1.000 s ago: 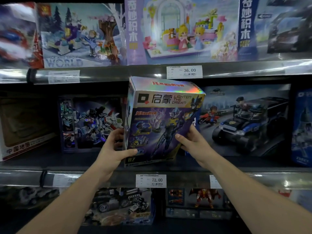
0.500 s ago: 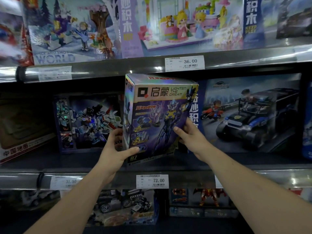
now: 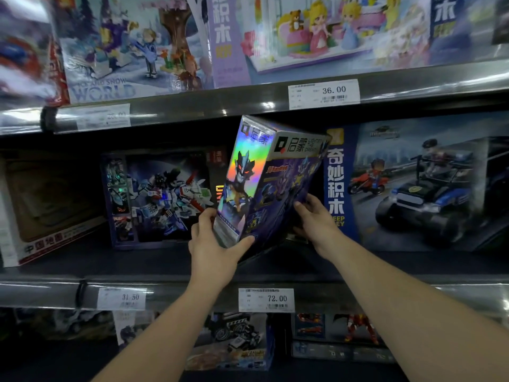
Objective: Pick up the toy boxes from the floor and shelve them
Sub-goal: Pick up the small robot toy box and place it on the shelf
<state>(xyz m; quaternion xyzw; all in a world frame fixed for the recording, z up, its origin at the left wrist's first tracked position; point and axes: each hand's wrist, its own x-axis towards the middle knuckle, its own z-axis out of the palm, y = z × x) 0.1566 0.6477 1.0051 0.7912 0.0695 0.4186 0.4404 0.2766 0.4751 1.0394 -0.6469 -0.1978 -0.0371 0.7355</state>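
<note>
A purple holographic toy box [image 3: 264, 186] with a hero figure printed on it is held at the middle shelf [image 3: 165, 268], turned so its narrow side faces me and tilted to the right. My left hand [image 3: 214, 249] grips its lower left corner. My right hand [image 3: 316, 219] holds its lower right edge. The box sits in the gap between a robot box [image 3: 162, 197] on the left and a police car box [image 3: 418, 183] on the right. Whether its bottom touches the shelf is hidden by my hands.
The upper shelf holds an ice and snow box [image 3: 129, 48] and a princess castle box [image 3: 316, 34]. A map box [image 3: 46, 205] stands at the far left. More boxes [image 3: 237, 343] fill the lower shelf. Price tags [image 3: 265, 299] line the shelf rails.
The box has rotated from facing me to showing its narrow side, and has gone deeper into the gap. Both hands moved forward with it.
</note>
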